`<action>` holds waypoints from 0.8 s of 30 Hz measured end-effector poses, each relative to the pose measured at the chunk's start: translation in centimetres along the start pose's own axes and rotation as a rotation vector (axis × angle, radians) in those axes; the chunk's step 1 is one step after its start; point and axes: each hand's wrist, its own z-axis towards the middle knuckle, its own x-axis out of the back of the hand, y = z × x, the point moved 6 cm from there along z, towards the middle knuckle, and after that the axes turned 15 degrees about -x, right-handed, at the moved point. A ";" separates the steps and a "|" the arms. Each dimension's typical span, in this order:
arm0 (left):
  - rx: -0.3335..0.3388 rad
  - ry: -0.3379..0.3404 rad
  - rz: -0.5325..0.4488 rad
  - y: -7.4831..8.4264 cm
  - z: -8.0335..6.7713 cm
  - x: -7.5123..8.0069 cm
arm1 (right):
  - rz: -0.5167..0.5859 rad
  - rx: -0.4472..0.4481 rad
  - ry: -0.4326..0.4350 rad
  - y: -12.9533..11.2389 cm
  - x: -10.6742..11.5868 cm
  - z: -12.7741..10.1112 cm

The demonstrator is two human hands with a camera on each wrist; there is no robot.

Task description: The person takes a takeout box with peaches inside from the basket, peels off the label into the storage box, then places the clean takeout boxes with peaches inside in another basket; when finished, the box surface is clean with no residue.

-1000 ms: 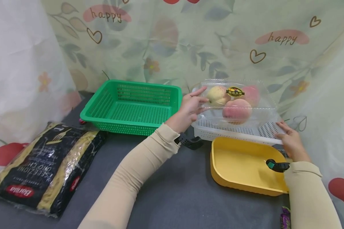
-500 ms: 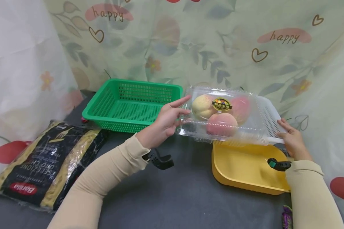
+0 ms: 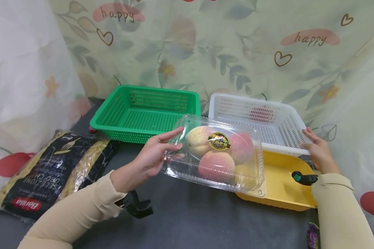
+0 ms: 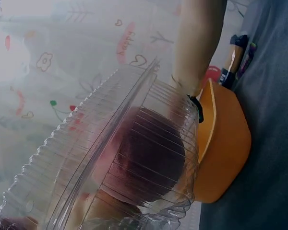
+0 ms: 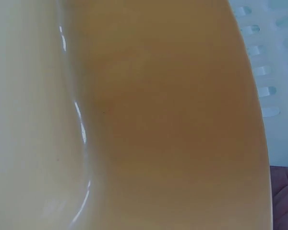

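Observation:
My left hand (image 3: 148, 157) holds a clear plastic clamshell box (image 3: 216, 152) by its left end, raised over the table. Inside lie three peaches: a yellowish one (image 3: 199, 140) and two pink ones, with an oval label (image 3: 219, 141) on the lid. Close up, the left wrist view shows the ribbed box side with a peach (image 4: 149, 158) behind it. My right hand (image 3: 322, 154) grips the right rim of a white perforated basket (image 3: 285, 147). Only part of that hand shows in the right wrist view, beside the yellow tub (image 5: 173, 110).
A green perforated basket (image 3: 112, 128) stands at the back left. On the left lies a black pasta bag (image 3: 46, 169). The yellow tub (image 3: 286, 180) sits in front of the white basket, partly behind the box. A purple wrapped sweet (image 3: 313, 237) lies at front right.
The clamshell box has come out from over the white basket, moving left and toward me in my left hand. My right hand has stayed at the basket's rim.

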 end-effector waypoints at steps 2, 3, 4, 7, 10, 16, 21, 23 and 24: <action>-0.022 0.000 0.001 -0.1 -0.5 0.5 | 0.013 -0.004 -0.005 0.0 0.1 -0.1; -0.031 0.002 0.002 -0.2 -0.8 0.8 | 0.021 -0.005 -0.009 0.0 0.1 -0.1; -0.037 0.006 0.003 -0.3 -1.0 1.0 | 0.031 -0.008 -0.013 0.0 0.1 -0.1; -0.055 0.019 0.015 -0.8 -1.6 1.6 | 0.054 -0.010 -0.020 0.0 0.0 -0.2; -0.070 0.029 0.035 -1.3 -2.3 2.2 | 0.066 0.000 -0.026 -0.1 -0.2 -0.3; -0.071 0.050 0.096 -2.7 -3.4 3.1 | 0.047 0.011 0.011 0.1 0.0 -0.1; -0.032 0.092 0.105 -4.0 -4.0 3.9 | 0.062 0.010 0.007 0.2 0.0 0.1; -0.014 0.098 0.101 -4.5 -4.2 4.2 | 0.079 0.016 -0.006 0.1 -0.1 0.2; -0.005 0.100 0.096 -4.6 -4.3 4.2 | 0.077 0.018 -0.008 0.1 -0.1 0.1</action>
